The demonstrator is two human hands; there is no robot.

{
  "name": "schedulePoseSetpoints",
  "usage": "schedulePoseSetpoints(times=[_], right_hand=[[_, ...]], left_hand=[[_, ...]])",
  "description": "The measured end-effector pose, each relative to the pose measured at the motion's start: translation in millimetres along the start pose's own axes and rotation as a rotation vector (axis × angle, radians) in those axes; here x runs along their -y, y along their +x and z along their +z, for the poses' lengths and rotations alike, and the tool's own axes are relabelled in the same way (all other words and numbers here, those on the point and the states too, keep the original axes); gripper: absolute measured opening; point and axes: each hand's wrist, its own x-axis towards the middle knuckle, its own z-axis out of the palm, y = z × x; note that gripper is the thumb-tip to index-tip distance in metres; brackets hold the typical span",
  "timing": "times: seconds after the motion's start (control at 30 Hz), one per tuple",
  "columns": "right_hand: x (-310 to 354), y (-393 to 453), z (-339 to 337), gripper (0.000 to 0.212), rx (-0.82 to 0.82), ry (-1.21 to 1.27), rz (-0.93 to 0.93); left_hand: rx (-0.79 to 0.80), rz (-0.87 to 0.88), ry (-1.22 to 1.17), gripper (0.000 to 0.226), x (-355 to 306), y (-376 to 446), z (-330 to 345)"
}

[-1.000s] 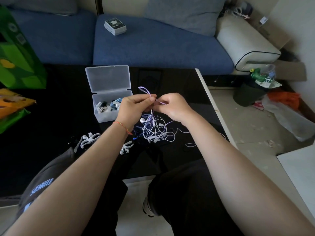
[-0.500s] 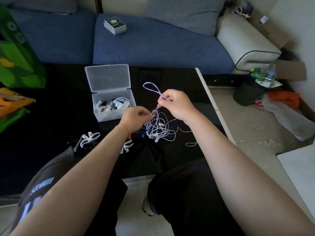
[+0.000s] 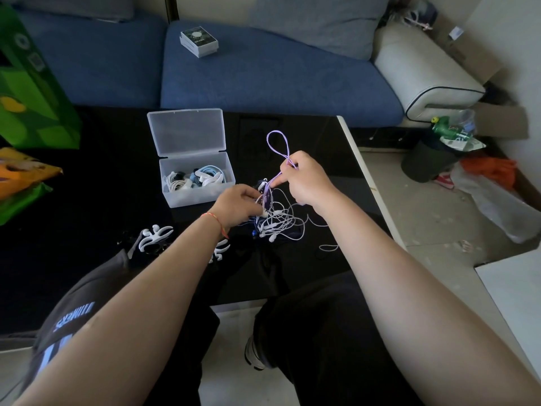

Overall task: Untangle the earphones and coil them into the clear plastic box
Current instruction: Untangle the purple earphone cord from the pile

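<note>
Purple cable [image 3: 277,148] is pinched in the right hand [image 3: 307,178], its loop raised just right of the clear plastic box [image 3: 199,197]. Tangled earphones [image 3: 278,221] are gripped by the left hand [image 3: 237,205], beside the box's front right corner on the black surface [image 3: 87,200]. Coiled earphones [image 3: 196,178] are seen inside the open box.

Single head-worn wide-angle view, looked forward and down, close over black table [image 3: 102,200], blue sofa [image 3: 263,77] at far side
</note>
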Motion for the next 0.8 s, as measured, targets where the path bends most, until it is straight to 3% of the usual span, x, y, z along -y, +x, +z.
schedulePoseSetpoints(times=[0.17,0.27,0.4,0.5,0.57,0.7,0.8], right_hand=[[-1.0,1.9,-1.3,0.016,0.019,0.085,0.066],[-3.4,4.4,-2.7,0.014,-0.006,0.149,0.099],[-6.8,6.9,-4.9,0.014,-0.04,0.154,0.123],[-6.8,6.9,-3.6,0.016,0.008,0.169,0.1],[-5.3,6.0,-1.8,0.016,0.056,0.168,0.066],[-3.1,5.1,0.8,0.016,0.119,0.151,0.023],[-3.4,5.3,0.8,0.016,0.128,0.154,0.014]], left_hand=[[0.063,0.028,-0.047,0.03,-2.0,-3.4,-2.1],[0.078,-0.041,-0.216,0.01,-3.4,-4.3,-1.2],[0.08,-0.112,-0.4,0.013,-4.4,-2.7,-1.8],[0.068,-0.082,-0.307,0.012,-4.1,-3.0,-1.7],[0.056,-0.041,-0.191,0.025,-2.8,-3.0,1.7],[-0.164,0.07,-0.1,0.029,1.6,-1.8,7.1],[-0.171,0.091,-0.098,0.031,1.4,-2.3,3.0]])
